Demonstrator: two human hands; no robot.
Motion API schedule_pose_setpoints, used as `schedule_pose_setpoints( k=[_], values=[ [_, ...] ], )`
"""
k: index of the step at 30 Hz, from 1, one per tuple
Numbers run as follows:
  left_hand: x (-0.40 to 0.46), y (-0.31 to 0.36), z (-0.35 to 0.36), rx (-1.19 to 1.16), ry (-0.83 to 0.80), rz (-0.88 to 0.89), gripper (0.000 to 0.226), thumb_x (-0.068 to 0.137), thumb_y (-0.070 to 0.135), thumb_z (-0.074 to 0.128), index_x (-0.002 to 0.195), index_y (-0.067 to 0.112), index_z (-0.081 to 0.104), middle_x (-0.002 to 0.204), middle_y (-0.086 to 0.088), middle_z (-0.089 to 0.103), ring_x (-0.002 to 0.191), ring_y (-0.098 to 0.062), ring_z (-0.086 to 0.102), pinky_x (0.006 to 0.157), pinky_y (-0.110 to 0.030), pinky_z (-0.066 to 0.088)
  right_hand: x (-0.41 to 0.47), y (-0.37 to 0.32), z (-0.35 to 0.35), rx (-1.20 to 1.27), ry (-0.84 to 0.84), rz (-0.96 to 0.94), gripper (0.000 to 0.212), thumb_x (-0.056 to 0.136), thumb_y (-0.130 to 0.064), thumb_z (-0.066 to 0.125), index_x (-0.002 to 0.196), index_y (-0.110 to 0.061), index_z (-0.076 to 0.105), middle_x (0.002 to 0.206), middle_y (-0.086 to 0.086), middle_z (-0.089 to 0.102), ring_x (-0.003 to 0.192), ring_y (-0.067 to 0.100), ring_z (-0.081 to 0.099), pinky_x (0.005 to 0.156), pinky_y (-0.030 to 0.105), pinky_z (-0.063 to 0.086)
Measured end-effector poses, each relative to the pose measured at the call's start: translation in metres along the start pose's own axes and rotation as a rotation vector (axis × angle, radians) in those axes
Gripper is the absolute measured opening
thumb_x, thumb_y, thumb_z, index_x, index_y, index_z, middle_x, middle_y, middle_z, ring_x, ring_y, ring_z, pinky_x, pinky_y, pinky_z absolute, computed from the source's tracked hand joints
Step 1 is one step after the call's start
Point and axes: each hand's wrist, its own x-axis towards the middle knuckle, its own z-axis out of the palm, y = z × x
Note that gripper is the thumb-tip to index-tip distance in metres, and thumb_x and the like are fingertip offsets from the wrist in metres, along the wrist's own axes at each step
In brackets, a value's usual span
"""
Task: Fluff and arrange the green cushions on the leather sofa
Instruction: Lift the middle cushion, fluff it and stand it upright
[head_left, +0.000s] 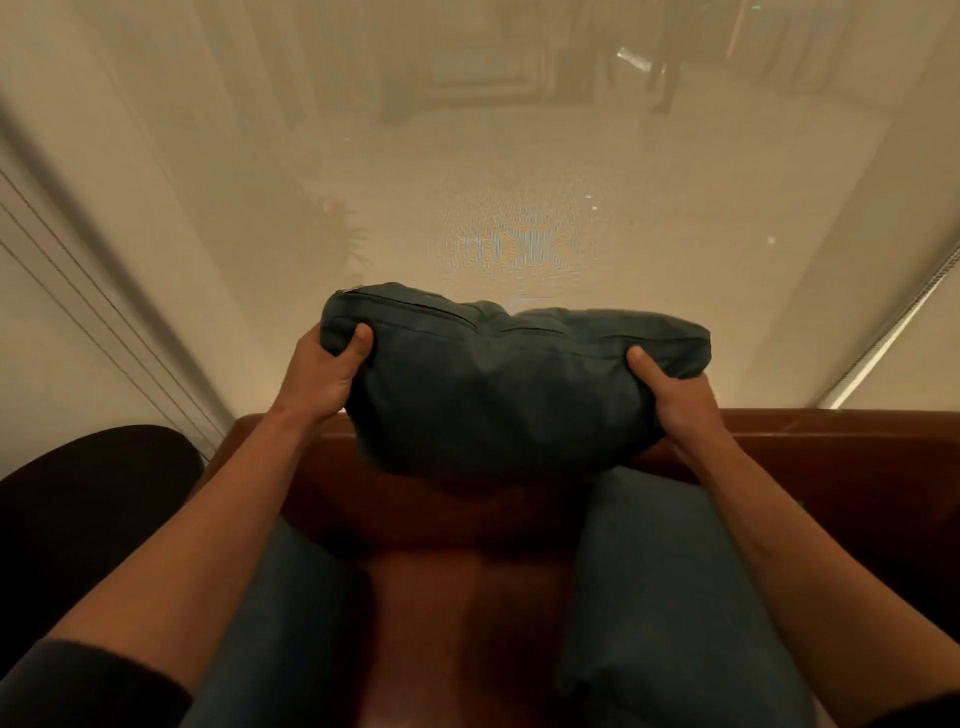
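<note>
A dark green cushion (498, 384) is held up above the back of the brown leather sofa (810, 441), its zipped edge facing up. My left hand (324, 371) grips its left end and my right hand (667, 395) grips its right end, squeezing it so the top sags in the middle. Two more green cushions lie on the sofa seat below: one on the right (670, 597) under my right forearm, one on the left (280, 623) partly hidden by my left arm.
A sheer beige curtain (467, 182) hangs right behind the sofa back, with a dim room showing through the glass. A dark rounded object (88, 509) sits at the left beside the sofa. Blind cords (88, 291) run down the left side.
</note>
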Motion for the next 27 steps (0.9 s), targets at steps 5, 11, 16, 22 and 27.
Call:
schedule_pose_setpoints(
  k=[5, 11, 16, 22, 27],
  values=[
    [0.001, -0.018, 0.000, -0.074, 0.016, -0.093, 0.047, 0.088, 0.058, 0.056, 0.122, 0.025, 0.061, 0.113, 0.017, 0.066, 0.099, 0.009, 0.063, 0.080, -0.010, 0.051, 0.025, -0.010, 0.008, -0.163, 0.100, -0.048, 0.041, 0.092, -0.043, 0.074, 0.123, -0.017, 0.067, 0.093, -0.019, 0.064, 0.086, -0.004, 0.059, 0.070, 0.013, 0.046],
    [0.000, -0.058, 0.012, -0.056, 0.078, -0.173, 0.029, 0.098, 0.043, 0.060, 0.115, 0.020, 0.065, 0.104, 0.013, 0.069, 0.095, 0.001, 0.065, 0.078, -0.013, 0.052, 0.036, 0.021, 0.016, -0.237, 0.130, 0.029, 0.048, 0.092, -0.045, 0.073, 0.123, -0.008, 0.069, 0.103, 0.000, 0.068, 0.104, 0.021, 0.065, 0.081, 0.028, 0.049],
    [-0.002, -0.098, 0.001, -0.222, 0.059, -0.321, 0.043, 0.080, 0.051, 0.070, 0.113, 0.023, 0.069, 0.120, -0.001, 0.072, 0.113, -0.017, 0.068, 0.098, -0.035, 0.053, 0.034, 0.049, 0.027, -0.176, 0.091, 0.140, 0.050, 0.091, -0.044, 0.075, 0.125, -0.008, 0.068, 0.107, 0.003, 0.069, 0.097, 0.019, 0.064, 0.079, 0.027, 0.049],
    [-0.006, -0.136, -0.004, -0.273, 0.057, -0.474, 0.014, 0.101, 0.029, 0.059, 0.112, 0.022, 0.065, 0.113, 0.002, 0.069, 0.107, -0.015, 0.065, 0.095, -0.034, 0.050, 0.031, 0.102, 0.049, -0.076, 0.036, 0.330, 0.057, 0.085, -0.046, 0.080, 0.128, -0.011, 0.068, 0.119, 0.004, 0.073, 0.110, 0.024, 0.068, 0.099, 0.043, 0.055],
    [-0.007, -0.173, -0.017, -0.301, 0.087, -0.590, 0.011, 0.103, 0.023, 0.057, 0.108, 0.022, 0.066, 0.111, -0.001, 0.071, 0.101, -0.016, 0.067, 0.097, -0.039, 0.050, 0.034, 0.159, 0.069, -0.044, -0.007, 0.444, 0.078, 0.073, -0.062, 0.084, 0.132, -0.016, 0.065, 0.119, 0.001, 0.075, 0.112, 0.025, 0.070, 0.098, 0.045, 0.057]
  ],
)
